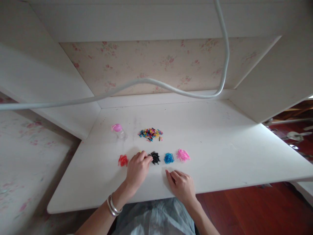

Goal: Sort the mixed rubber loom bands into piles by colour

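While my left hand (138, 166), its grip unclear, partly hides yellow bits (140, 151), my right hand (182, 185) curls, contents unseen; the mixed heap (150, 133) stretches sideways.

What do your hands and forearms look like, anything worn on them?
The left hand is ungloved, with rounded, silver-coloured bangles, seemingly two, at its wrist. The right hand is ungloved too, its wrist unadorned. Both forearms look mostly sleeveless.

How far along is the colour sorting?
Red, black, blue and pink piles already lie apart, with a bit of yellow behind the left hand. That hand is at the black pile's edge; whether it holds a piece is unclear. The mixed heap is left to sort.
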Demonstrator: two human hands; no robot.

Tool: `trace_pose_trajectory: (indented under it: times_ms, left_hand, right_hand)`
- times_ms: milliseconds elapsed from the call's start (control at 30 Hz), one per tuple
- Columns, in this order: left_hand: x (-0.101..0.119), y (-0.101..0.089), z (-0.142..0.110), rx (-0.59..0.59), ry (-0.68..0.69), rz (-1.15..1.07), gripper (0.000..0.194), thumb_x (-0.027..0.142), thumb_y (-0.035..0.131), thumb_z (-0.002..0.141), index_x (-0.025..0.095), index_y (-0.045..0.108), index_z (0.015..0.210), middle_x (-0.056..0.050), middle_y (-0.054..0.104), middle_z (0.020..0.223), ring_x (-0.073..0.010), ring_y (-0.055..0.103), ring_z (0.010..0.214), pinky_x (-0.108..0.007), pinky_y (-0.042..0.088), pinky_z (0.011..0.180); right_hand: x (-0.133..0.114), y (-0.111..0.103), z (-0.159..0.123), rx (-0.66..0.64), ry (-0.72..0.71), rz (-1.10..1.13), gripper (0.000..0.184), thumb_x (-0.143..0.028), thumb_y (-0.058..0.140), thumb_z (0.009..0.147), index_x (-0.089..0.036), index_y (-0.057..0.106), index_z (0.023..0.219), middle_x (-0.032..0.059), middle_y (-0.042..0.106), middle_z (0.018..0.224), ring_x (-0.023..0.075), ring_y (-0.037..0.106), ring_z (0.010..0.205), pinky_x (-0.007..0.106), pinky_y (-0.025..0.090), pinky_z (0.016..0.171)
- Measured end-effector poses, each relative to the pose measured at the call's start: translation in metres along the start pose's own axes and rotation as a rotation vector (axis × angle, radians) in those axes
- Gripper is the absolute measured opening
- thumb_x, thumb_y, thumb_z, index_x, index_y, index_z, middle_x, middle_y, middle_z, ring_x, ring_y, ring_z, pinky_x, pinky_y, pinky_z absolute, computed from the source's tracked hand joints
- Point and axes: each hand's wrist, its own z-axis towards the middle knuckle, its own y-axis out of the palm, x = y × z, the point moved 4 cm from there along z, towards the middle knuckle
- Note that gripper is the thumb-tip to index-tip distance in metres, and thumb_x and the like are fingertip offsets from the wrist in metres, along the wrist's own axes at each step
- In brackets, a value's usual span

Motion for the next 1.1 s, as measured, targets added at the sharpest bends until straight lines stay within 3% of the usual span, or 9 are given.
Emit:
trace_pose_trajectory:
  times_ms: [300, 500, 633, 767, 933, 1100]
  left_hand:
    - [0.002, 0.004, -0.008, 0.004, 0.030, -0.057, 0.018, 0.018, 0.049, 0.087, 0.025, 0.066, 0.086, -0.002, 0.057, 0.079, -0.0152, 0.054, 0.079, -0.028, 0.042, 0.070]
    - [-0.019, -0.004, -0.032, 0.163, -0.024, -0.168, 0.019, 0.025, 0.047, 0.090, 0.023, 0.064, 0.096, -0.003, 0.059, 0.084, -0.0146, 0.057, 0.080, -0.028, 0.046, 0.076]
    - [-0.049, -0.010, -0.062, 0.304, -0.141, -0.251, 0.017, 0.027, 0.049, 0.089, 0.020, 0.062, 0.095, -0.004, 0.061, 0.087, -0.0145, 0.060, 0.083, -0.028, 0.046, 0.079]
    - [-0.086, -0.009, -0.092, 0.336, -0.293, -0.231, 0.018, 0.030, 0.048, 0.089, 0.020, 0.062, 0.096, -0.004, 0.063, 0.086, -0.0139, 0.060, 0.079, -0.026, 0.047, 0.075]
    - [-0.113, -0.002, -0.114, 0.374, -0.372, -0.158, 0.021, 0.034, 0.046, 0.089, 0.020, 0.062, 0.094, -0.005, 0.064, 0.086, -0.0148, 0.061, 0.078, -0.027, 0.048, 0.072]
    - [-0.113, 0.003, -0.113, 0.325, -0.403, -0.108, 0.022, 0.034, 0.047, 0.089, 0.021, 0.063, 0.094, -0.004, 0.066, 0.089, -0.0146, 0.063, 0.080, -0.024, 0.047, 0.071]
  right_hand:
    - [0.000, 0.002, -0.001, -0.009, 0.019, -0.007, 0.045, -0.036, 0.041, 0.094, -0.017, 0.049, 0.055, -0.0024, 0.049, 0.051, 0.0067, 0.042, 0.048, 0.026, 0.021, 0.055]
    - [0.002, -0.003, 0.006, -0.043, 0.131, 0.124, 0.050, -0.042, 0.040, 0.094, -0.017, 0.048, 0.051, -0.0029, 0.047, 0.049, 0.0060, 0.041, 0.046, 0.023, 0.023, 0.051]
    - [-0.005, -0.021, 0.035, -0.081, 0.148, 0.217, 0.045, -0.043, 0.039, 0.093, -0.019, 0.059, 0.060, -0.0023, 0.054, 0.054, 0.0067, 0.046, 0.049, 0.020, 0.028, 0.051]
    - [-0.012, -0.030, 0.082, -0.132, 0.129, 0.117, 0.033, -0.039, 0.040, 0.092, -0.026, 0.069, 0.085, -0.0016, 0.067, 0.074, 0.0098, 0.057, 0.065, 0.020, 0.033, 0.058]
    - [-0.010, -0.006, 0.128, -0.351, 0.168, -0.177, 0.032, -0.040, 0.038, 0.092, -0.030, 0.068, 0.098, 0.0022, 0.069, 0.095, 0.0164, 0.062, 0.080, 0.024, 0.035, 0.063]
    - [-0.011, 0.014, 0.145, -0.403, 0.140, -0.251, 0.032, -0.038, 0.037, 0.092, -0.028, 0.067, 0.100, 0.0051, 0.069, 0.098, 0.0191, 0.063, 0.084, 0.026, 0.037, 0.068]
